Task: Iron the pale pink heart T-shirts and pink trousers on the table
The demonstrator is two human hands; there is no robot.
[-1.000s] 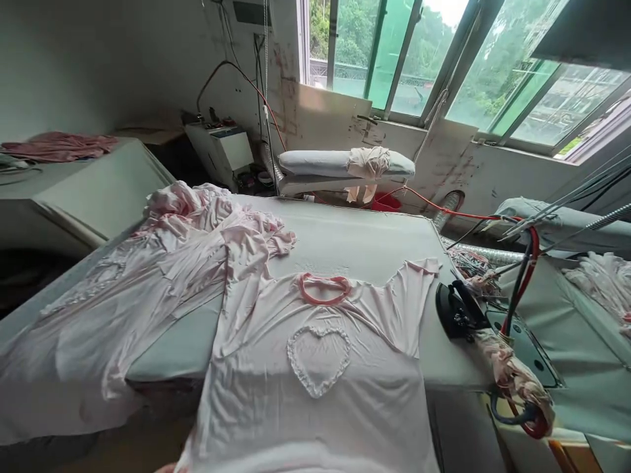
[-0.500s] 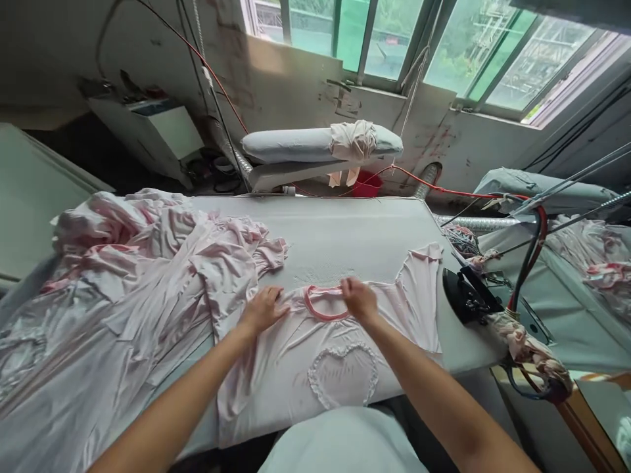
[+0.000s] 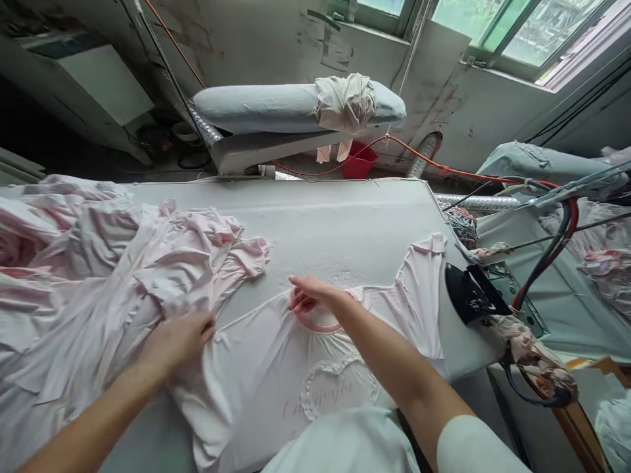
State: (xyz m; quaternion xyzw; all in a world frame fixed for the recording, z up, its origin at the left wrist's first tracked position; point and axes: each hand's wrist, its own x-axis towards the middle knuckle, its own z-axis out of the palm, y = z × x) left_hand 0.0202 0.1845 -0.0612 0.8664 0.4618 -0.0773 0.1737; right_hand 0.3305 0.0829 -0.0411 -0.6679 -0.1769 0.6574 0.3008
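Note:
A pale pink T-shirt [image 3: 266, 368] with a darker pink collar [image 3: 323, 326] and a ruffled heart on its front lies spread across a padded ironing table [image 3: 335, 223]. My left hand [image 3: 180, 338] is closed on the shirt's left shoulder or sleeve, beside the heap of garments; its fingertips are partly hidden. Over the collar's left side rests my right hand [image 3: 310, 293], its fingers stretched out and partly apart, touching the neckline. The right sleeve [image 3: 424, 289] lies flat. Part of the heart is covered by my own clothing and forearm.
A pile of pink garments [image 3: 98, 256] covers the table's left. At the right edge stands a black iron [image 3: 473, 295] with a cloth-wrapped handle and hanging hoses. A padded sleeve arm [image 3: 256, 108] stands behind the table, with a red bucket [image 3: 359, 161] below it.
My left hand has moved left, drawing the shirt's shoulder outward and stretching the fabric. My right hand has shifted left from the collar's right side and its fingers have opened. The view has tilted down.

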